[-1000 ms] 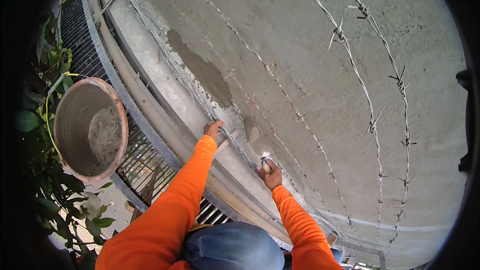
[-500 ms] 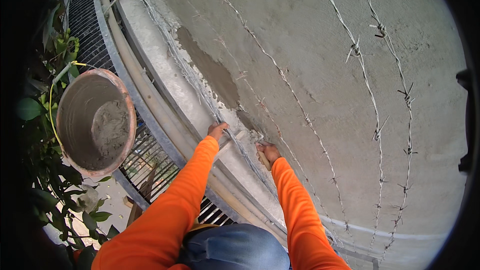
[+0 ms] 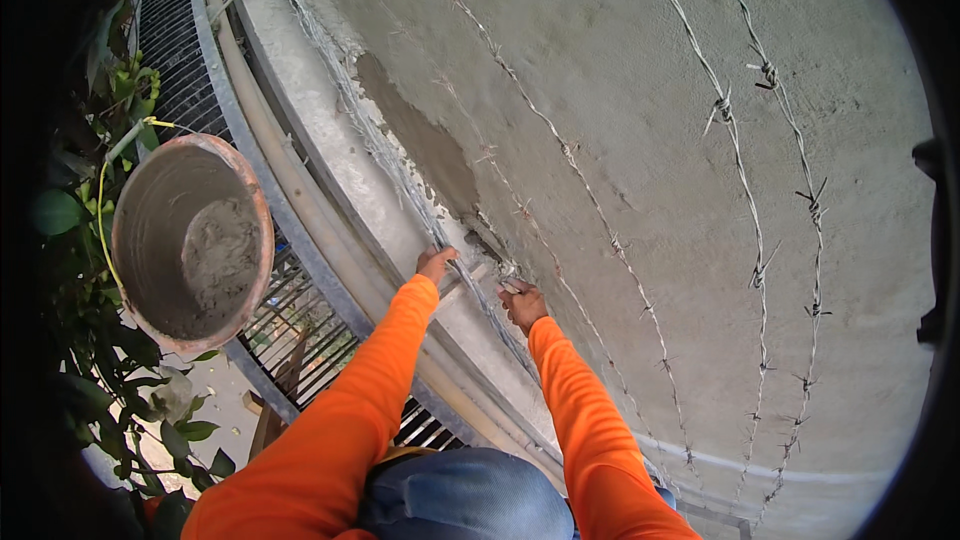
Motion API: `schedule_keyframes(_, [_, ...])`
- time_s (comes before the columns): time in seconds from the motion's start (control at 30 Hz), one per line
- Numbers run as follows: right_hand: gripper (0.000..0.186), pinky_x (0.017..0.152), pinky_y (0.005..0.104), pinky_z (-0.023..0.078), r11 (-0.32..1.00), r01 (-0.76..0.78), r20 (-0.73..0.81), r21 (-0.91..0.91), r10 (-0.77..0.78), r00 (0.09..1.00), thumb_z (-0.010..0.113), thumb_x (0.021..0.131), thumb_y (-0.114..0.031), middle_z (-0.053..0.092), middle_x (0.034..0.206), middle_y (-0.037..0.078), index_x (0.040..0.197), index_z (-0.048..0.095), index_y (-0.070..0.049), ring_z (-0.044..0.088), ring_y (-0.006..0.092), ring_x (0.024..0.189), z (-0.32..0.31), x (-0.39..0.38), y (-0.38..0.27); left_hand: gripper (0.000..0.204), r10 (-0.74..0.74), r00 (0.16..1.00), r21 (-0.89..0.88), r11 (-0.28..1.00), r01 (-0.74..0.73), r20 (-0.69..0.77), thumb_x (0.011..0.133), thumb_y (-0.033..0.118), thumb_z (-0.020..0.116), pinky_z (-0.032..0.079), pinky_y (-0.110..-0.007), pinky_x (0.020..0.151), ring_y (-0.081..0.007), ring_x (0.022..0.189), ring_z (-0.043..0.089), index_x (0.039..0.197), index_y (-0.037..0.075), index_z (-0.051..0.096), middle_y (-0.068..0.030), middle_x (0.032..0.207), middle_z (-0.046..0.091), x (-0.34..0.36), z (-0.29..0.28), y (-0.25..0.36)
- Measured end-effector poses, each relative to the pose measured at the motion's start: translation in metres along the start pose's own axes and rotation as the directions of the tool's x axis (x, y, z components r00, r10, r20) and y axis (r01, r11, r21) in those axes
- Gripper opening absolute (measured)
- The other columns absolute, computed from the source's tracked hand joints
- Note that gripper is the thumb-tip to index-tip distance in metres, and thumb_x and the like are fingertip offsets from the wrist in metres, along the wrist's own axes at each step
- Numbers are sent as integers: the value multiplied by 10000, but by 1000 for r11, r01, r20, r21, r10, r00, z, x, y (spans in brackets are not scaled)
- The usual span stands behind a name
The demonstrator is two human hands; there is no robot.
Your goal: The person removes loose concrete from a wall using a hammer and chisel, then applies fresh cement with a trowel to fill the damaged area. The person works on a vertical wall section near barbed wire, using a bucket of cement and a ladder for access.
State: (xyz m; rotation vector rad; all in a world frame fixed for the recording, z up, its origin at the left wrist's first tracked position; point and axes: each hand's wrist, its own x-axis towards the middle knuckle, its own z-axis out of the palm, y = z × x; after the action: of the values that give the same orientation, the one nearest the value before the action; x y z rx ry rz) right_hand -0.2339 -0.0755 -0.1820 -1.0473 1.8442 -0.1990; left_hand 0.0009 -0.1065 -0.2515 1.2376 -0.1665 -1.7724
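My left hand [image 3: 436, 265] is closed around a bundle of wire strands [image 3: 385, 155] that runs along the ledge beside the wall. To its right, my right hand [image 3: 522, 306] grips a trowel [image 3: 510, 287] low against the wall, just above the ledge. Its handle is mostly covered by my fingers, and the blade is hard to make out among the mortar. A darker, wet-looking mortar patch [image 3: 420, 140] stretches up the wall's lower edge ahead of both hands. At the left stands a round bucket [image 3: 262, 230] with grey mortar [image 3: 222, 255] inside.
Several barbed wires [image 3: 735, 150] run in front of the grey plastered wall [image 3: 870, 240], near my right arm. Pipes [image 3: 290, 180] and a metal grating [image 3: 170, 50] lie left of the concrete ledge [image 3: 290, 60]. Leafy plants [image 3: 120, 360] surround the bucket's outer side.
My right hand has moved slightly left and up along the wall with the trowel, and its handle is now less visible. My left hand stays on the wire.
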Motion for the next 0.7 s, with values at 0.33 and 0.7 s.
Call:
schedule_keyframes(0.33, [352,458,315,434,962,-142,203,231,95,975,620,977,-323,576,722,35,1258,626,-111,527,148,540,-24,-11,-47,424,-27,995,15,1000,26,98,767,257,747,419,-458,1031,-251,1180,540,1110,42,621,-94,1156,612,2,-7,-2])
schedule_keyframes(0.7, [523,461,334,414,983,-184,32,-24,185,982,719,924,-333,613,719,49,1384,592,-120,504,155,519,-2,-20,-24,452,-32,994,91,996,22,101,762,273,750,412,-453,1023,-241,1166,536,1135,51,622,-87,1180,621,9,-9,-4])
